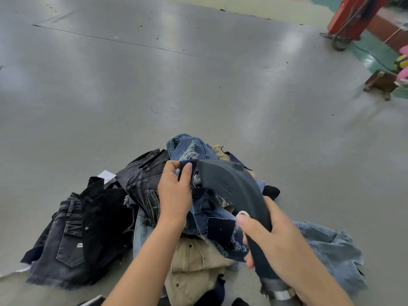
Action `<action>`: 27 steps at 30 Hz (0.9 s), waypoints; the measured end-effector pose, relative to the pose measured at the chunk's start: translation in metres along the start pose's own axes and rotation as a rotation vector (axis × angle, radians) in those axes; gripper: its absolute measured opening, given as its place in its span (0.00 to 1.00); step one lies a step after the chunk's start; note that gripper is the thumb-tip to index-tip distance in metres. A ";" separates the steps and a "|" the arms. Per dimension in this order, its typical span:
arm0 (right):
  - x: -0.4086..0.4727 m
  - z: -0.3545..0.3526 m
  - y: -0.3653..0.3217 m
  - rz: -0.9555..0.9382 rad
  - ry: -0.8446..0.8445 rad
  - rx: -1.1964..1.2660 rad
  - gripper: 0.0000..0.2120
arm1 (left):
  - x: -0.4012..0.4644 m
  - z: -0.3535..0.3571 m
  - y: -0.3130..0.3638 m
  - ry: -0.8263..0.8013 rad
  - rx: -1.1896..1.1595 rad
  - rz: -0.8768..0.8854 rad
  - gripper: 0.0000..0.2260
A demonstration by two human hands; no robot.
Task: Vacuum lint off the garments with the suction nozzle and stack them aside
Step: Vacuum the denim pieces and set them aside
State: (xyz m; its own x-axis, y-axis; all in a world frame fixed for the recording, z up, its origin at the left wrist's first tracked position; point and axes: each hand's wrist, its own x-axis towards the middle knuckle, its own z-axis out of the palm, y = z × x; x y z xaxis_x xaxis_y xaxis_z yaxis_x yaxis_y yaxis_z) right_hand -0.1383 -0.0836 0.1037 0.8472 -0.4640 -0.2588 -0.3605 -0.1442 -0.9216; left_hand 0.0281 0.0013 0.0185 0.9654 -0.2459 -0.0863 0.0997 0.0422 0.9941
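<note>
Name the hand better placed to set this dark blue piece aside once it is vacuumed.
Left. The left hand already pinches the dark blue garment, and the dark stack lies on its side. The right hand grips the suction nozzle.

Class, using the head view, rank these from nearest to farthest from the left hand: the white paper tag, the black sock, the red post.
1. White paper tag, just left of the left hand.
2. Black sock, right, beyond the nozzle.
3. Red post, far top right.
</note>
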 end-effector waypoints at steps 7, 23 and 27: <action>-0.007 -0.007 0.002 -0.031 -0.126 -0.080 0.08 | 0.009 -0.008 0.002 -0.060 -0.036 -0.017 0.05; -0.006 0.005 0.006 -0.081 -0.102 -0.163 0.12 | 0.017 -0.012 0.004 0.027 -0.112 -0.131 0.04; -0.004 -0.004 0.014 -0.014 0.017 -0.199 0.07 | 0.023 -0.021 0.010 0.117 -0.276 -0.189 0.04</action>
State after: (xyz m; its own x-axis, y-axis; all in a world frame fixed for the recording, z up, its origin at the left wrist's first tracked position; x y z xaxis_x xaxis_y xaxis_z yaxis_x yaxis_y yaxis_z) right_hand -0.1481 -0.0869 0.0930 0.8468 -0.4748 -0.2397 -0.4199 -0.3200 -0.8493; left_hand 0.0562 0.0168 0.0250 0.9433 -0.1620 -0.2897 0.3248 0.2708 0.9062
